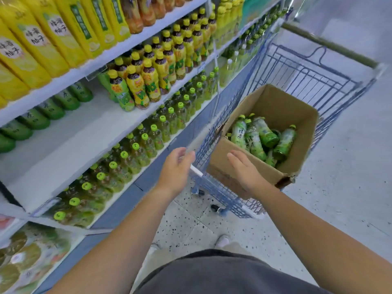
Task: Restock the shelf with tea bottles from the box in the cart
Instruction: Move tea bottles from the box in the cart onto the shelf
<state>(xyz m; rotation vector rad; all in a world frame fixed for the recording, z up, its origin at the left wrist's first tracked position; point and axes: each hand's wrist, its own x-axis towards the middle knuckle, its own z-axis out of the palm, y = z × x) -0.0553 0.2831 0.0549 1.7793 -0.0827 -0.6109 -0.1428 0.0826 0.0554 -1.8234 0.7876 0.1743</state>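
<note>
Head view:

1. The cart (331, 80), a blue wire basket, stands on the speckled floor (343, 187) just beside the shelf (70, 143).
2. An open cardboard box (284, 107) sits in the near end of the cart. The tea bottles (265, 134), green-labelled with yellow-green caps, lie loose on their sides in the bottom of the box.
3. The middle level of the shelf has a wide bare white area. Dark green bottles (51, 109) line its rear edge, and yellow-labelled bottles (148, 81) stand to the right of the gap.
4. The level below holds rows of upright green-capped bottles (146, 141).
5. The left hand (176, 169) is at the near corner of the cart, between cart and shelf. Its fingers (186, 154) are relaxed and hold nothing.
6. The right hand (245, 169) is over the near wall of the box, back of hand upward. Its fingers (235, 157) are straight and empty. Contact with the box cannot be determined.
</note>
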